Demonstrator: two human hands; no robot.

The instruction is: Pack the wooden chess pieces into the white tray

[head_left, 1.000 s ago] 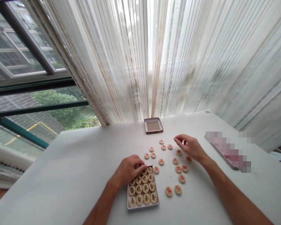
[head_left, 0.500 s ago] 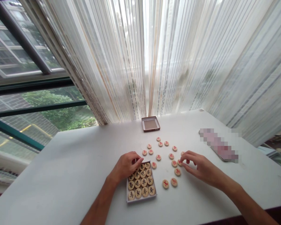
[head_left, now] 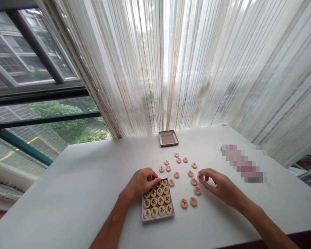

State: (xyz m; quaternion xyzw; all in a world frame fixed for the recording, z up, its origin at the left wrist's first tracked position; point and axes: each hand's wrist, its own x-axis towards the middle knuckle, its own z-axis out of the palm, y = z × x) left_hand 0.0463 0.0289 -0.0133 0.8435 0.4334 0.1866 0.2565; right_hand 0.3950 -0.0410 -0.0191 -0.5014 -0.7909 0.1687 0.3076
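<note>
A shallow box (head_left: 158,218) holds rows of round wooden Chinese chess pieces with black characters, face up. My left hand (head_left: 142,181) rests over its far left corner, fingers curled and closed on the edge; the hand hides some pieces there. To the right, my right hand (head_left: 220,185) has its thumb and fingers closed round a red-marked chess piece (head_left: 200,176), low at the table, partly covered by the fingertips. Just left of it lies another red piece (head_left: 194,181), with a red piece (head_left: 197,190) nearer me. More red-marked pieces lie loosely spread right of and beyond the box.
An open box lid (head_left: 168,139) lies at the table's far edge, before the striped curtain (head_left: 186,69). A blurred-out pinkish long item (head_left: 241,162) lies on the right of the white table (head_left: 80,193). A window stands at the left.
My right hand's fingers have closed in on a red piece beside its fingertips. My left hand stays at the box corner. The whole view has shifted slightly.
</note>
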